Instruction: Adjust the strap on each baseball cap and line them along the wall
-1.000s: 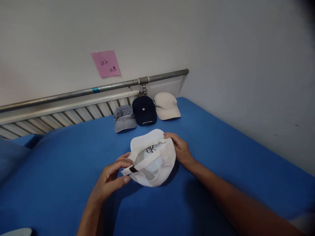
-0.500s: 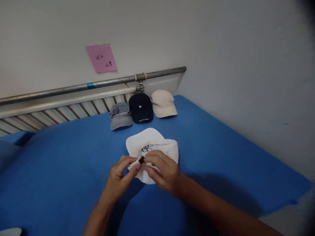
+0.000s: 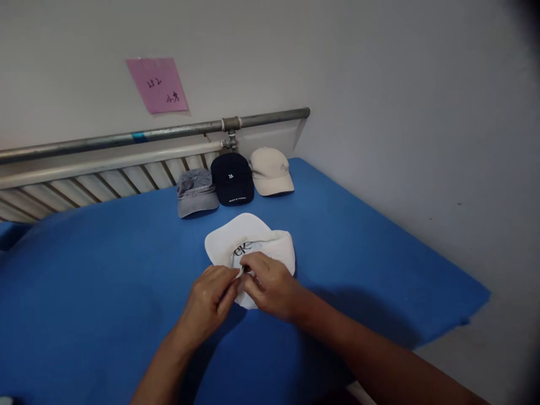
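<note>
A white baseball cap [image 3: 239, 229] lies on the blue-covered surface with its inside facing up and its brim pointing away from me. Dark "CK" lettering shows inside it. My left hand [image 3: 211, 295] pinches the end of the cap's white back strap between thumb and fingers. From the other side, my right hand [image 3: 270, 286] closes on the small dark buckle [image 3: 246, 269] of that strap. The fingers partly cover both strap and buckle. My right hand also hides part of the cap's crown.
Behind the white cap stand a grey cap [image 3: 197, 194], a navy cap [image 3: 233, 180] and a beige cap [image 3: 272, 171] in a row. A radiator [image 3: 126, 179] and a metal pipe [image 3: 177, 133] run along the wall. A pink note [image 3: 158, 87] hangs above them.
My fingers have come closer together at the buckle, and my right hand now covers more of it. The whole scene has shifted slightly left and up in view.
</note>
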Motion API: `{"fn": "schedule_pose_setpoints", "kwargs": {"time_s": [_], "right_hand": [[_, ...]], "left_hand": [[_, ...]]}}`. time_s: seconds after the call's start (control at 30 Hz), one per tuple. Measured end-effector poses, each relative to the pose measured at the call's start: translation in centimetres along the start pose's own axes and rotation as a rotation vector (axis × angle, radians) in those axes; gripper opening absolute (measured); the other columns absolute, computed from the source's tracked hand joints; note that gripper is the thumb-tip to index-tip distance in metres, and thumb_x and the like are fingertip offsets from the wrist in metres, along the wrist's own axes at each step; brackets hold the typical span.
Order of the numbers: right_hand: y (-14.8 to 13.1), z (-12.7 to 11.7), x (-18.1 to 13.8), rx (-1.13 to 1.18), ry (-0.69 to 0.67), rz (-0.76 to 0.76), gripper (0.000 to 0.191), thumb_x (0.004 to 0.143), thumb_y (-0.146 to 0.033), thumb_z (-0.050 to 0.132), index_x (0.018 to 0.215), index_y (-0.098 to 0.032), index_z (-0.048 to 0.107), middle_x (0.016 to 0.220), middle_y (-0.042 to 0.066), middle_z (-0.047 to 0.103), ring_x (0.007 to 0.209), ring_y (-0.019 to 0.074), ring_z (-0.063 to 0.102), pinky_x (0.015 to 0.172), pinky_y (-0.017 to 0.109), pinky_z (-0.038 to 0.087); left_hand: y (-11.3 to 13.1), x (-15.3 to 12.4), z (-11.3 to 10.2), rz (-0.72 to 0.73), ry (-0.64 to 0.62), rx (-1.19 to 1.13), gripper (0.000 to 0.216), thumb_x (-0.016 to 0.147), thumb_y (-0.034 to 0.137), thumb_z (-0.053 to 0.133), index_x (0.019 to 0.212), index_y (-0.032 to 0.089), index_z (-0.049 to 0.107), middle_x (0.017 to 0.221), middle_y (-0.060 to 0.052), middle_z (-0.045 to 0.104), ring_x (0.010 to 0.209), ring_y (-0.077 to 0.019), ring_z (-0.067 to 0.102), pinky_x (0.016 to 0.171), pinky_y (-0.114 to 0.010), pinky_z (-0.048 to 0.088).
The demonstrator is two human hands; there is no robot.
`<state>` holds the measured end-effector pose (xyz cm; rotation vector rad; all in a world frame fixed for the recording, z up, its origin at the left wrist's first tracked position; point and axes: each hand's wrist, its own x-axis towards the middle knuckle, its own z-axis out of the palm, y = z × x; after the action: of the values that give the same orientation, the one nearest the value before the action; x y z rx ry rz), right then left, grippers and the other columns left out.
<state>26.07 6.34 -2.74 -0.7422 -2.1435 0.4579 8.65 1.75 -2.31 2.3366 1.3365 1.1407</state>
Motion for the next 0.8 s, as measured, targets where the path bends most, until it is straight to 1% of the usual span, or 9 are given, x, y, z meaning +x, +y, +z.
{"fn": "schedule_pose_setpoints", "kwargs": {"time_s": [0.17, 0.27, 0.33, 0.43, 0.53, 0.6, 0.67, 0.73, 0.8], "right_hand": [[0.5, -0.7, 0.2, 0.182, 0.045, 0.106, 0.025, 0.081, -0.005, 0.04, 0.094, -0.019, 0.056, 0.08, 0.003, 0.064, 0.07, 0.0144, 0.062, 0.068, 0.027, 0.051], [0.7, -1.1, 0.5, 0.28, 0.096, 0.137, 0.033, 0.081, -0.005, 0.041, 0.105, -0.02, 0.058, 0.097, 0.005, 0.066, 0.083, 0.0143, 0.064, 0.072, 0.026, 0.052], [1.0, -1.2, 0.7, 0.262, 0.009, 0.101, 0.035, 0.078, -0.005, 0.046, 0.107, -0.019, 0.061, 0.102, 0.006, 0.066, 0.09, 0.0161, 0.063, 0.076, 0.028, 0.051], [1.2, -1.4, 0.8, 0.276, -0.118, 0.07, 0.023, 0.078, -0.008, 0.052, 0.094, -0.019, 0.065, 0.087, 0.004, 0.066, 0.081, 0.0158, 0.061, 0.074, 0.028, 0.05], [1.1, -1.4, 0.8, 0.343, -0.153, 0.1, 0.015, 0.082, -0.011, 0.05, 0.082, -0.018, 0.064, 0.079, 0.002, 0.063, 0.075, 0.0139, 0.059, 0.07, 0.026, 0.047], [1.1, -1.3, 1.0, 0.354, -0.182, 0.134, 0.015, 0.082, -0.012, 0.05, 0.077, -0.018, 0.062, 0.075, 0.001, 0.062, 0.072, 0.0132, 0.058, 0.067, 0.025, 0.046], [1.2, -1.1, 1.1, 0.333, -0.182, 0.195, 0.014, 0.081, -0.012, 0.051, 0.071, -0.018, 0.059, 0.071, 0.0, 0.061, 0.069, 0.0131, 0.056, 0.066, 0.025, 0.044], [1.5, -1.0, 1.3, 0.367, -0.126, 0.329, 0.015, 0.081, -0.014, 0.05, 0.067, -0.019, 0.055, 0.064, -0.001, 0.059, 0.062, 0.0129, 0.055, 0.062, 0.026, 0.043], [1.7, -1.3, 1.5, 0.517, -0.031, 0.486, 0.015, 0.082, -0.018, 0.049, 0.068, -0.019, 0.054, 0.058, -0.002, 0.057, 0.057, 0.0129, 0.055, 0.059, 0.026, 0.043]], "left_hand": [[0.1, 0.0, -0.6, -0.182, -0.026, -0.171, 0.023, 0.086, 0.019, 0.055, 0.102, 0.02, 0.071, 0.084, -0.005, 0.071, 0.076, -0.0182, 0.064, 0.066, -0.026, 0.046], [-0.1, -0.1, -1.3, -0.318, -0.077, -0.303, 0.025, 0.085, 0.022, 0.056, 0.103, 0.021, 0.072, 0.089, -0.005, 0.071, 0.08, -0.0203, 0.064, 0.069, -0.028, 0.047], [-0.5, -0.3, -1.8, -0.365, -0.119, -0.407, 0.028, 0.081, 0.022, 0.059, 0.105, 0.021, 0.073, 0.092, -0.006, 0.072, 0.083, -0.0222, 0.064, 0.072, -0.03, 0.048], [-1.6, -0.8, -1.9, -0.455, -0.167, -0.6, 0.031, 0.078, 0.028, 0.061, 0.106, 0.021, 0.074, 0.099, -0.008, 0.072, 0.091, -0.0264, 0.064, 0.08, -0.034, 0.048], [-2.3, -1.1, -1.5, -0.588, -0.112, -0.804, 0.037, 0.086, 0.041, 0.051, 0.101, 0.018, 0.076, 0.098, -0.011, 0.072, 0.099, -0.0292, 0.063, 0.088, -0.038, 0.046], [-2.1, -1.0, -1.2, -0.652, -0.104, -0.811, 0.034, 0.084, 0.042, 0.056, 0.098, 0.019, 0.076, 0.094, -0.01, 0.073, 0.093, -0.0275, 0.063, 0.085, -0.037, 0.047], [-1.5, -0.8, -1.1, -0.662, -0.156, -0.748, 0.025, 0.078, 0.036, 0.066, 0.096, 0.022, 0.076, 0.09, -0.007, 0.072, 0.084, -0.0242, 0.063, 0.077, -0.034, 0.049], [-1.2, -0.6, -1.4, -0.607, -0.198, -0.719, 0.02, 0.077, 0.032, 0.068, 0.093, 0.024, 0.076, 0.091, -0.006, 0.072, 0.083, -0.0229, 0.063, 0.075, -0.033, 0.049], [-1.6, -0.6, -1.7, -0.535, -0.101, -0.711, 0.022, 0.08, 0.032, 0.063, 0.097, 0.025, 0.075, 0.102, -0.008, 0.07, 0.097, -0.026, 0.062, 0.084, -0.036, 0.049]]}}
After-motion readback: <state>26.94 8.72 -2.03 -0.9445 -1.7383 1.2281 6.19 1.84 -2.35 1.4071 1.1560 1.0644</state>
